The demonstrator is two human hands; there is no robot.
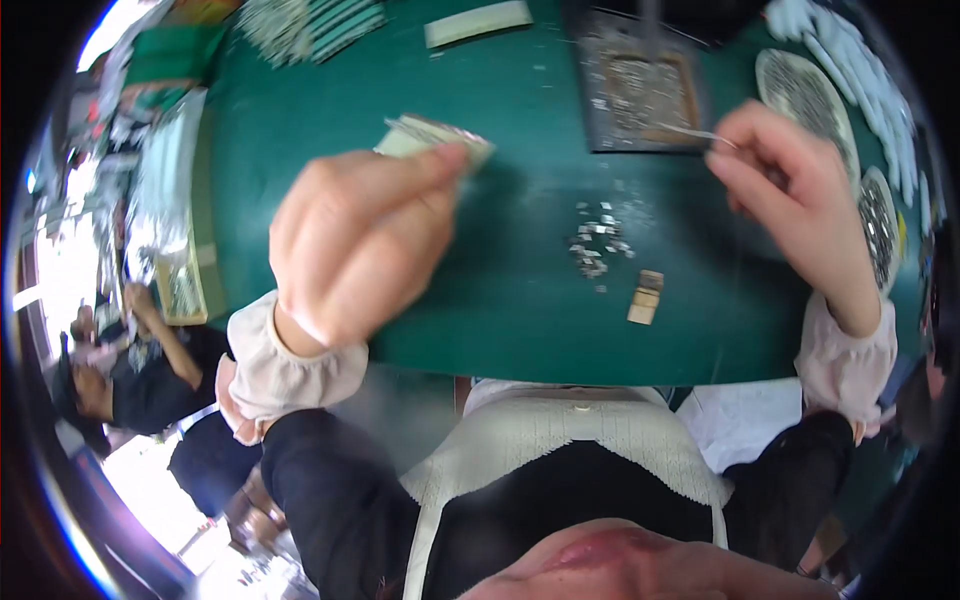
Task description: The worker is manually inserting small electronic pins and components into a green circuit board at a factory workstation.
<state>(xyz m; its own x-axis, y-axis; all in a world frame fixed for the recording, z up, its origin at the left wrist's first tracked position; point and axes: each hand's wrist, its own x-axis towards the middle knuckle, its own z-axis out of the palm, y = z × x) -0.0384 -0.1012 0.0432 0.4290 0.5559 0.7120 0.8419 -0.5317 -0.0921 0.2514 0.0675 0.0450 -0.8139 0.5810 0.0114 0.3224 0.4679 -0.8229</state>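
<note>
My left hand (365, 235) is closed, thumb and fingers pinching a pale green flat piece (408, 138) above the left middle of the green table (480, 300). Thin whitish strips show along its upper edge; the rest is behind my fingers. My right hand (795, 185) is closed on a thin silvery wire-like piece (690, 130), whose far end reaches over the edge of a dark square tray (650, 140). Small silvery bits fill the tray's brown inner frame. Between my hands lies a loose cluster of tiny shiny metal pieces (592, 245), with a small tan block (645, 297) nearer me.
At the right stand two oval trays of metal parts (800, 90) (878, 225), beside pale blue gloves (850, 50). Striped strips (335, 25) and a pale bar (478, 24) lie at the far side. A person (150, 370) sits on the left.
</note>
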